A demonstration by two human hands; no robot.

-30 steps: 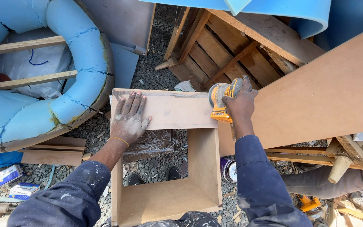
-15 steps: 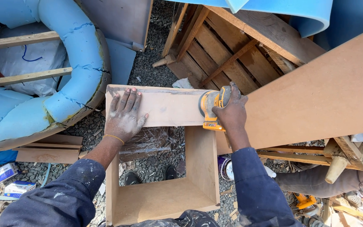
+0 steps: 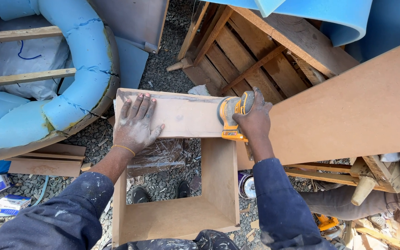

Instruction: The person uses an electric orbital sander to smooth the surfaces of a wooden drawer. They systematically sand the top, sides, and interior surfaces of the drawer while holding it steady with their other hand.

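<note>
1. The right hand [image 3: 255, 118] is closed around a yellow sander [image 3: 232, 113]. The fingers wrap over its top and back.
2. The sander sits on the top board [image 3: 181, 113] of an open wooden box [image 3: 218, 185], close to the right end of that board.
3. Most of the sander pokes out to the left of the right hand, and the hand covers its right part.
4. The left hand [image 3: 135, 122] lies flat and open on the same top board, near its left end. The fingers are spread and point away from the person.
5. The two hands are well apart, with bare board between them.
6. The left hand looks dusty and has a thin yellow band [image 3: 123, 149] at the wrist.
7. A big brown board [image 3: 357, 106] leans just beside the right hand, on its right side.
8. Blue foam [image 3: 77, 60] curves around near the top left corner of the box.
9. The box stands on grey gravel [image 3: 163, 69]. You can see two dark shoes [image 3: 160, 192] through the open middle.
10. The bottom of the sander is hidden, so you cannot see where it meets the wood.
11. The near side of the box is cut off by the bottom edge and by the blue sleeves [image 3: 283, 208].
12. Things at the bottom right corner are jumbled and hard to make out.
</note>
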